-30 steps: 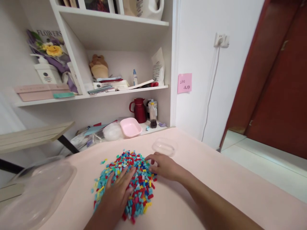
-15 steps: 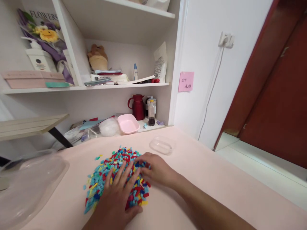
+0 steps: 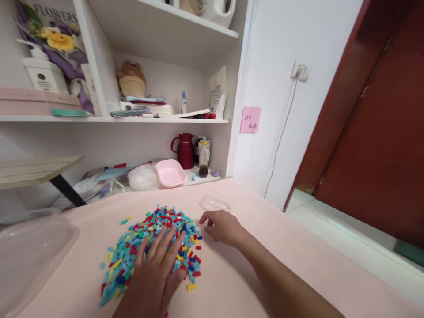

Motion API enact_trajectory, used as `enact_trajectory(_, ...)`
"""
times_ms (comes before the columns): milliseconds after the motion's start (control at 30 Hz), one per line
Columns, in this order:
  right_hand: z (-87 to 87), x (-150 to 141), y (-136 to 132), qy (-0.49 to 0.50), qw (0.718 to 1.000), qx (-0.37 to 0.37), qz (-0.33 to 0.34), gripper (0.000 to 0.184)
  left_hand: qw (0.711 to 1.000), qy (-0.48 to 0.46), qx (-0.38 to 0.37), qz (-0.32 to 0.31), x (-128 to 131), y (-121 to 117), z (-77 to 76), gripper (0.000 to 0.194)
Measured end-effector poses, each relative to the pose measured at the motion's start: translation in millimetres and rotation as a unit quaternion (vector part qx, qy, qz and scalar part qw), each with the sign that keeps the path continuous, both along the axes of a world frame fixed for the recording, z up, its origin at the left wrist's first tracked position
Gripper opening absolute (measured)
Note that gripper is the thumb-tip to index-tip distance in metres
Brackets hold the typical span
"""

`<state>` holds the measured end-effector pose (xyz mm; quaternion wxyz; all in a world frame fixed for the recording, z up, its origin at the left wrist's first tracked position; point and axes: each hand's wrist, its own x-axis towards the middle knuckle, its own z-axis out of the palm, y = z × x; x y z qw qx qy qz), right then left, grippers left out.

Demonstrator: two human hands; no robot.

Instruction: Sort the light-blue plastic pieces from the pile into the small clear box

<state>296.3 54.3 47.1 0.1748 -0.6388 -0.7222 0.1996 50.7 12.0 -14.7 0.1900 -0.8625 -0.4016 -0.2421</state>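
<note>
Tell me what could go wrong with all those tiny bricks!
The toy building bricks lie loose in a heap under the spread left hand, so a sideways push might scatter them; a few stray bricks lie apart from it.

The right hand is close to the clear plastic container and could bump it.

Bricks this little might also be easy to lose.

The small bricks before me looked made of smooth plastic, the clear tray of glossy, see-through plastic, the pink dish of smooth plastic, and the note of matt paper.
</note>
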Motion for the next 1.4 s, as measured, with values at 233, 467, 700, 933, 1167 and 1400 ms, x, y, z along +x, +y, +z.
enact_trajectory(233, -13.0, -9.1, 5.4, -0.071, 0.997, 0.030, 0.021, 0.030, 0.995, -0.092, 0.019, -0.026, 4.4, -6.2, 23.6, 0.048)
enact_trajectory(467, -17.3, -12.7, 6.9, -0.052, 0.998, 0.036, 0.014, 0.020, 0.988, -0.147, 0.041, -0.014, 3.5, -8.4, 32.4, 0.034)
enact_trajectory(700, 16.7, 2.8, -4.0, -0.014, 0.995, 0.099, -0.031, 0.019, 0.980, -0.167, 0.103, -0.026, -5.0, -10.0, 47.0, 0.033)
enact_trajectory(933, 35.2, 44.2, -1.8, 0.050, 0.965, 0.187, -0.178, 0.033, 0.947, -0.317, 0.037, -0.043, 0.8, -31.9, 78.3, 0.023)
enact_trajectory(1167, 28.6, 26.1, -8.6, 0.309, 0.926, 0.198, -0.083, 0.030, 0.899, -0.381, -0.212, 0.035, 20.8, -57.7, 96.9, 0.040)
enact_trajectory(1400, 17.8, 10.2, -46.8, 0.287, 0.954, -0.072, 0.046, 0.011, 0.924, -0.201, -0.321, 0.059, 30.0, -76.8, 94.6, 0.038)
